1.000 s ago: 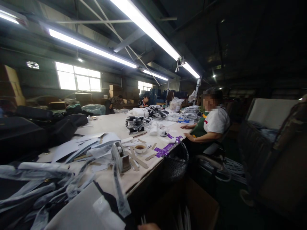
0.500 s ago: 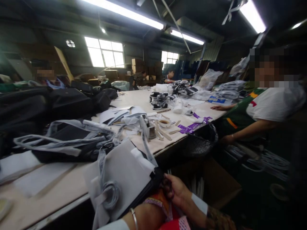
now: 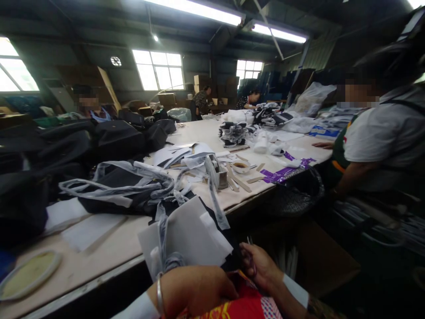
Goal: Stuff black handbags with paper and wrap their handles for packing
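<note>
My right hand [image 3: 260,261] is closed round a small pair of scissors [image 3: 254,267], its metal tips pointing up. Beside it my left hand [image 3: 204,285], with a bangle at the wrist, reaches across the red apron [image 3: 245,305] on my lap. Its fingertips are hidden at the apron's trimmed edge, so its grip does not show. Just beyond both hands, a black bag [image 3: 235,254] leans at the table edge, with a pale sheet [image 3: 187,230] over it and wrapped straps [image 3: 217,206] hanging from it.
Another black bag with wrapped handles [image 3: 133,181] lies on the table [image 3: 133,239]. A tape dispenser [image 3: 215,170], a tape roll [image 3: 241,166] and card strips are behind. Black bags [image 3: 117,137] pile up left. A co-worker [image 3: 381,133] is at right; a carton [image 3: 325,252] sits below.
The view has turned left, so the table's things sit further right. My left hand has come up over the apron edge. The scissors' tips now show clear in my right hand. The co-worker at right has turned.
</note>
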A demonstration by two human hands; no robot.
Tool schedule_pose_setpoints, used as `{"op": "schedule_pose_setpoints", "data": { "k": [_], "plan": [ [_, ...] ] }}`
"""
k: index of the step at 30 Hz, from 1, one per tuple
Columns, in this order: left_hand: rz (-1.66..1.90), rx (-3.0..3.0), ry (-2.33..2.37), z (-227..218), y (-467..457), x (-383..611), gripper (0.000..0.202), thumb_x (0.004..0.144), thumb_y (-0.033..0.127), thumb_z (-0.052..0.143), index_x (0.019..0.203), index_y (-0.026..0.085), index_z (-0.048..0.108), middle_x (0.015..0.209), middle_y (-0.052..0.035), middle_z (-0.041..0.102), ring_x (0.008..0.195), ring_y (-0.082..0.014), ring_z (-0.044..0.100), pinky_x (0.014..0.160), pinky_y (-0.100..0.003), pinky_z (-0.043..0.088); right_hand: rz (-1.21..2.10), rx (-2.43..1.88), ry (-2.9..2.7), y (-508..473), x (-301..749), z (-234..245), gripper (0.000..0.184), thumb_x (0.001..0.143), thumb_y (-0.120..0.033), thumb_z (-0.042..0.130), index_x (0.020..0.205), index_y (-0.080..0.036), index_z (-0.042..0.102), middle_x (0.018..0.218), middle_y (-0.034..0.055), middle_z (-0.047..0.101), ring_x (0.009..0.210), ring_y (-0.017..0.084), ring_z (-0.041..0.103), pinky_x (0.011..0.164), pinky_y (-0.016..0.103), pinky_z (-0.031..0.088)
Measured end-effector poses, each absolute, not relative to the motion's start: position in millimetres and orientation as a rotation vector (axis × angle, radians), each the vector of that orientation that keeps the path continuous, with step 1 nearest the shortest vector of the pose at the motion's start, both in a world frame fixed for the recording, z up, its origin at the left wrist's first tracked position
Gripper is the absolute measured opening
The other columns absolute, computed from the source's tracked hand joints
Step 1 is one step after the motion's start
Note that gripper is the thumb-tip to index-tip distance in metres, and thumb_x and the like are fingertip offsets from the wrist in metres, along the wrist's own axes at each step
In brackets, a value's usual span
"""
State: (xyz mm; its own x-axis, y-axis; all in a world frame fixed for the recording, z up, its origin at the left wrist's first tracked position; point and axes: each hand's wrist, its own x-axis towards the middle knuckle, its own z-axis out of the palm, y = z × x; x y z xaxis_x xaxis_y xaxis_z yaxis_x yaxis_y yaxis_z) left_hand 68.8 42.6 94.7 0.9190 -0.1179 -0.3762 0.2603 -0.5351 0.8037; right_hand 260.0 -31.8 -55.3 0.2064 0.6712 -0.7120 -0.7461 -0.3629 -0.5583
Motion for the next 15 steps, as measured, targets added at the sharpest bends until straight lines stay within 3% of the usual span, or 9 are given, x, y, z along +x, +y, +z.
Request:
{"op": "schedule_pose_setpoints", "data": {
  "k": [3,7,9,12,15],
  "plan": [
    [-0.383,2.043,0.29,135.7,60.1,54.0,0.032,0.085,0.024,0.056,0.11,0.025,0.076,0.089,-0.0008,0.078,0.073,-0.0164,0.069,0.068,-0.024,0.052,1.462,-1.277,0.072,-33.8,256.7,-56.2,0.017,0.091,-0.021,0.057,0.076,-0.017,0.051,0.051,-0.0061,0.048,0.032,0.004,0.039,0.031,0.012,0.017],
    [-0.003,1.904,0.636,163.4,120.2,61.7,0.032,0.086,0.03,0.057,0.11,0.019,0.075,0.088,-0.0051,0.078,0.069,-0.0159,0.069,0.06,-0.022,0.053,1.444,-1.314,0.069,-31.3,255.0,-59.9,0.017,0.088,-0.022,0.059,0.074,-0.018,0.05,0.049,-0.0071,0.046,0.032,0.005,0.039,0.031,0.013,0.016],
    [0.172,1.869,0.869,157.8,162.1,74.8,0.027,0.082,0.026,0.062,0.104,0.017,0.075,0.085,-0.0061,0.077,0.074,-0.0184,0.072,0.062,-0.023,0.055,1.437,-1.321,0.063,-29.4,255.7,-64.3,0.017,0.085,-0.024,0.063,0.075,-0.018,0.05,0.049,-0.0076,0.046,0.032,0.005,0.039,0.032,0.013,0.016],
    [0.208,1.811,1.168,133.4,223.2,100.2,0.011,0.079,0.018,0.068,0.087,0.014,0.073,0.07,-0.0051,0.072,0.066,-0.0186,0.07,0.056,-0.024,0.055,1.447,-1.288,0.056,-28.3,255.9,-74.9,0.023,0.078,-0.03,0.07,0.075,-0.019,0.05,0.049,-0.0084,0.044,0.033,0.005,0.037,0.032,0.014,0.017],
    [0.225,1.772,1.303,106.3,268.5,128.1,0.011,0.088,0.022,0.067,0.091,0.011,0.069,0.076,-0.0042,0.07,0.067,-0.016,0.068,0.06,-0.028,0.057,1.456,-1.253,0.069,-28.8,255.2,-87.8,0.03,0.072,-0.035,0.075,0.076,-0.019,0.051,0.049,-0.0088,0.044,0.034,0.005,0.039,0.034,0.014,0.019]
  ]
}}
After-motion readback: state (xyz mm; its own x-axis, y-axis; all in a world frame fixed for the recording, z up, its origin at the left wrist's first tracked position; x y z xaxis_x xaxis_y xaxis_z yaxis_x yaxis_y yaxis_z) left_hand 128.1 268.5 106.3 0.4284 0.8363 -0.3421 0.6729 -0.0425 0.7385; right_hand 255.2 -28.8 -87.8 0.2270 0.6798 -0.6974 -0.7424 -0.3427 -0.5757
